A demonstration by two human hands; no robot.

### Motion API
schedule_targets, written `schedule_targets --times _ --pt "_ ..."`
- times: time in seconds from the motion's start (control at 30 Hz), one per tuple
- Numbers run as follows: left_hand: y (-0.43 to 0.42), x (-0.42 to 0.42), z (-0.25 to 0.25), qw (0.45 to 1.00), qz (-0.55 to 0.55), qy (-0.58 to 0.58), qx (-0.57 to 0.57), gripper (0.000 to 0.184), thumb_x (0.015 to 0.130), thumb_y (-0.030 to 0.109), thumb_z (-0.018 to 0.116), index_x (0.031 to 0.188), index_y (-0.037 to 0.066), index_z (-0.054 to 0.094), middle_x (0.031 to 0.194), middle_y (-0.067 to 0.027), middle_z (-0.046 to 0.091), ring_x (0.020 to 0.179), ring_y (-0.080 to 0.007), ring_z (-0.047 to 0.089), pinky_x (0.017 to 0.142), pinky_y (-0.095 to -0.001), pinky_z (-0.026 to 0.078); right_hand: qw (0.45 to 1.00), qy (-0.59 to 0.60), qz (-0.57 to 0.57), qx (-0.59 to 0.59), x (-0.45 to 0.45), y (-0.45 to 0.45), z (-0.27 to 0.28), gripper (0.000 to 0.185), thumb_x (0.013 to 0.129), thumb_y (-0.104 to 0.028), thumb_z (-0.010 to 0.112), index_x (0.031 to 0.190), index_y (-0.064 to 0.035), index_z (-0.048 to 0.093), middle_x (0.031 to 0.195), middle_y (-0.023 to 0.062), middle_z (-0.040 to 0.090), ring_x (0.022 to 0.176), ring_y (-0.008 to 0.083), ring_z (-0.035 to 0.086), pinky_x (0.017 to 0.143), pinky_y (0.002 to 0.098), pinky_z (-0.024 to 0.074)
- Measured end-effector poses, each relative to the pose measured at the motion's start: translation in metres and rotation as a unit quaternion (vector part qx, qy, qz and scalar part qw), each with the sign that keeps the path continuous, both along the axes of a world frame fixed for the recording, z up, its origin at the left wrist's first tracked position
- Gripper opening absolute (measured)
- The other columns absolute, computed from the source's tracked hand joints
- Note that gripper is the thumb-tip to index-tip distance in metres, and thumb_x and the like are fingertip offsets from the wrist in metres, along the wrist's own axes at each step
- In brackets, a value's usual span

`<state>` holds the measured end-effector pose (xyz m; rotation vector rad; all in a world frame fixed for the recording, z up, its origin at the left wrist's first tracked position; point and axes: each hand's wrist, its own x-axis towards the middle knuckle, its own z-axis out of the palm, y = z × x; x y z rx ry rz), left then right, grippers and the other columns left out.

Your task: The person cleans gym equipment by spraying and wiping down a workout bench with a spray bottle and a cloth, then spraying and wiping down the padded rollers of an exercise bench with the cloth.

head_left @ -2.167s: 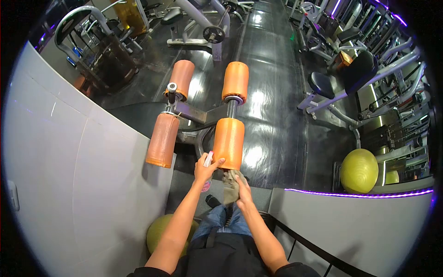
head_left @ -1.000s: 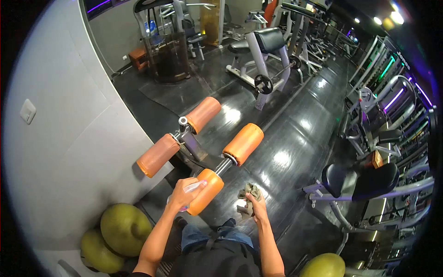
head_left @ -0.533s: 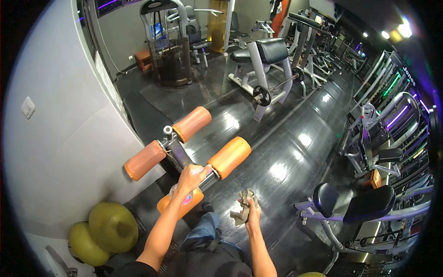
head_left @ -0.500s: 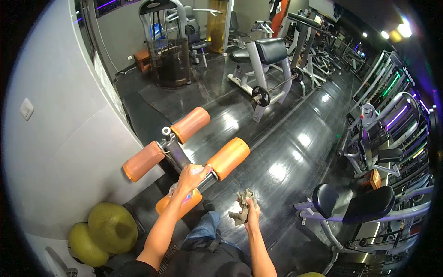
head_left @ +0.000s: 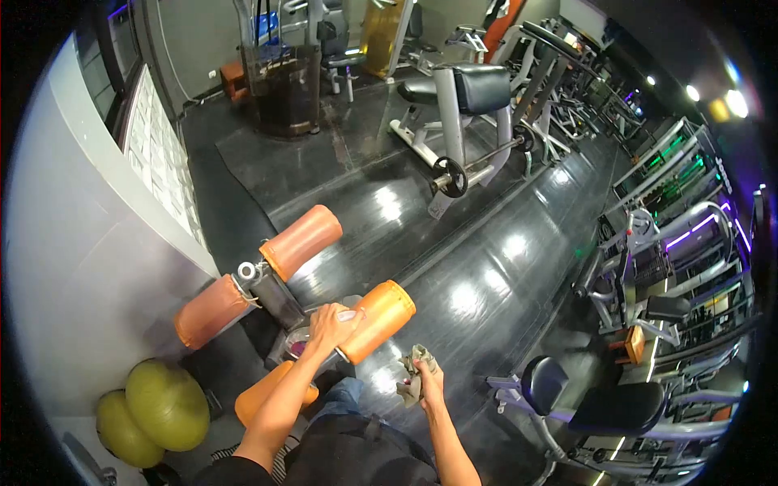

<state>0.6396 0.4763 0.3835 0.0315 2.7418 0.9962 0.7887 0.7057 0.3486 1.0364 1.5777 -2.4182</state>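
My left hand (head_left: 331,326) is closed around a clear spray bottle (head_left: 298,347), whose white top shows at the fingers. It is beside the inner end of an orange foam roller (head_left: 378,321). A second orange roller (head_left: 264,394) lies partly behind my left forearm. Two faded reddish rollers (head_left: 301,241) (head_left: 212,311) sit on the far bar of the same machine. My right hand (head_left: 429,384) grips a crumpled grey-green cloth (head_left: 413,376), held over the floor to the right of the rollers and apart from them.
Two green exercise balls (head_left: 167,405) rest by the grey wall (head_left: 105,267) at lower left. A padded bench with a barbell (head_left: 478,89) stands ahead. At right is a machine with black pads (head_left: 620,407), with more gym equipment behind it.
My left hand has moved with the bottle from the near orange roller toward the far one. The cloth in my right hand has come away from the near roller. The view has turned and shifted forward.
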Motion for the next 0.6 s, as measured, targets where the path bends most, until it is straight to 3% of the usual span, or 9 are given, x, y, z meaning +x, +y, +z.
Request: schedule_targets --times 0.23,0.3,0.33,0.43,0.53,0.57,0.6 --pt "-0.006 -0.019 -0.014 0.998 0.005 0.014 0.063 0.047 0.084 0.054 0.065 0.068 0.011 0.073 0.069 -0.0180 0.067 0.067 -0.0392 0.065 0.063 -0.0467 0.050 1.000 -0.003 0.005 0.027 -0.063 0.009 0.005 0.032 0.091 -0.015 0.067 0.120 -0.0046 0.062 0.104 0.0058 0.068 0.082 0.0150 0.067 0.055 0.0304 0.0575" --pt "-0.011 -0.019 -0.004 0.998 0.008 0.011 0.055 0.048 0.085 0.054 0.064 0.068 0.010 0.073 0.069 -0.0176 0.067 0.066 -0.0389 0.065 0.062 -0.0462 0.049 0.998 -0.003 0.032 0.044 -0.076 0.011 0.009 0.032 0.091 -0.014 0.067 0.120 -0.0036 0.062 0.104 0.0039 0.067 0.087 0.0135 0.065 0.067 0.0294 0.0570" --pt "-0.013 -0.019 -0.001 0.999 0.010 0.011 0.049 0.048 0.086 0.053 0.064 0.068 0.009 0.072 0.069 -0.0171 0.066 0.065 -0.0387 0.065 0.061 -0.0456 0.049 0.998 -0.004 0.035 0.043 -0.082 0.012 0.007 0.032 0.091 -0.014 0.067 0.120 -0.0036 0.062 0.104 0.0039 0.067 0.087 0.0135 0.065 0.067 0.0294 0.0570" --pt "-0.022 -0.019 -0.001 0.997 0.036 -0.003 0.069 0.048 0.086 0.052 0.064 0.071 0.007 0.071 0.070 -0.0173 0.067 0.067 -0.0377 0.067 0.062 -0.0463 0.051 0.991 0.053 0.038 0.116 -0.097 0.014 0.011 0.032 0.091 -0.015 0.068 0.121 -0.0024 0.062 0.105 0.0022 0.067 0.096 0.0124 0.061 0.088 0.0272 0.0472" --pt "-0.034 -0.017 -0.004 0.992 0.034 0.031 0.119 0.048 0.088 0.047 0.065 0.068 0.004 0.067 0.066 -0.0170 0.064 0.062 -0.0369 0.063 0.057 -0.0448 0.046 0.978 0.077 0.059 0.186 -0.112 0.020 0.015 0.034 0.090 -0.015 0.070 0.121 -0.0026 0.063 0.107 0.0027 0.067 0.097 0.0124 0.062 0.088 0.0272 0.0481" --pt "-0.037 -0.015 -0.007 0.988 0.030 0.051 0.140 0.049 0.088 0.046 0.066 0.066 0.003 0.063 0.064 -0.0163 0.062 0.058 -0.0360 0.060 0.055 -0.0434 0.044 0.951 0.085 0.087 0.285 -0.114 0.034 -0.009 0.035 0.091 -0.015 0.071 0.122 -0.0016 0.064 0.110 0.0042 0.067 0.100 0.0127 0.062 0.090 0.0275 0.0481" --pt "-0.041 -0.014 -0.007 0.989 0.034 0.050 0.138 0.049 0.088 0.046 0.066 0.066 0.003 0.063 0.064 -0.0163 0.062 0.058 -0.0360 0.060 0.055 -0.0434 0.044 0.951 0.085 0.091 0.283 -0.118 0.036 -0.006 0.035 0.091 -0.015 0.071 0.122 -0.0016 0.064 0.110 0.0042 0.067 0.100 0.0127 0.062 0.090 0.0275 0.0481"
